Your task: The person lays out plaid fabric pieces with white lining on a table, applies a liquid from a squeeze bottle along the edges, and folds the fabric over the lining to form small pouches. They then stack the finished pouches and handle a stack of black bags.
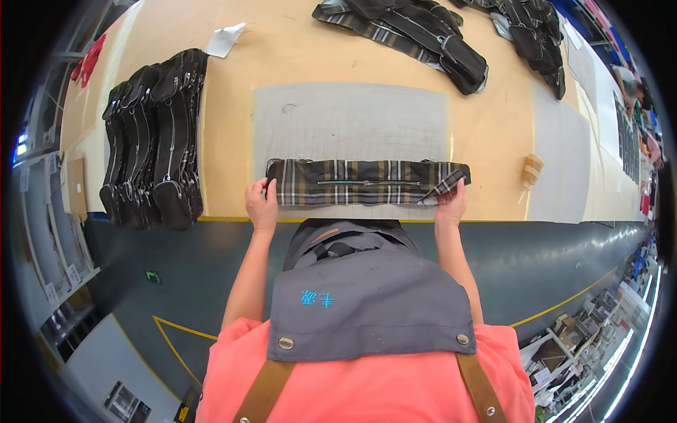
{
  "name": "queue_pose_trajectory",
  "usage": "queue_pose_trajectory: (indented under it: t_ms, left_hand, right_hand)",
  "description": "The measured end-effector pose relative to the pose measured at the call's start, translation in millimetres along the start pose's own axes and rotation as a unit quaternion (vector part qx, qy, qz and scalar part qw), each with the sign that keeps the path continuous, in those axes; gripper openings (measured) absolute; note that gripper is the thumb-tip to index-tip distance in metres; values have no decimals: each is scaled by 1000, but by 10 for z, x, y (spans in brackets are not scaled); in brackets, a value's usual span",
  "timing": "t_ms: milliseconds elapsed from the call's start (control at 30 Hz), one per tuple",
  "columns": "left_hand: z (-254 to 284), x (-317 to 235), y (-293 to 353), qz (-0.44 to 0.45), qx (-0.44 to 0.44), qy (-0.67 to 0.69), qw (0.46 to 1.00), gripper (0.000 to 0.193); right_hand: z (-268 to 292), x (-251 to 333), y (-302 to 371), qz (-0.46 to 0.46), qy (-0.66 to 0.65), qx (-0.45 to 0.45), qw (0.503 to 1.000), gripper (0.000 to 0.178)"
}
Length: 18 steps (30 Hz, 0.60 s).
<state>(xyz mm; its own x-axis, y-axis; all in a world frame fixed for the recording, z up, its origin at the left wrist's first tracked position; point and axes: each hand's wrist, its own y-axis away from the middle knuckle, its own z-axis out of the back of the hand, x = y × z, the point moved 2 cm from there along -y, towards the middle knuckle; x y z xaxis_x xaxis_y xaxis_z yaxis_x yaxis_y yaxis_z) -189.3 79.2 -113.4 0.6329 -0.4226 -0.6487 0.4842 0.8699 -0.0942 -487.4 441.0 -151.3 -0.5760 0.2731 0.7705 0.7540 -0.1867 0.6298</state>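
Now both hands' fingers, left hand [261, 204] and right hand [451, 206], pinch the plaid pouch [367, 182] ends.

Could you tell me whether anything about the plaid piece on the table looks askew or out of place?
One thing: the plaid fabric strip lies flat and straight on the grey mat, but its corner by the right hand is folded over, showing the weave on the diagonal. The left hand holds the other end flat.
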Motion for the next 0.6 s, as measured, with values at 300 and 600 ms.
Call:
queue_pose_trajectory:
  t_ms: [300, 600]
  left_hand:
    - [-265, -944, 128, 109, 180, 295, 932, 20]
    - [-1064, -1174, 392, 7, 193, 198, 961, 17]
  right_hand:
    - [79, 194, -371, -193, -52, -69, 977, 25]
    - [-686, 20, 598, -4, 252, 237, 938, 22]
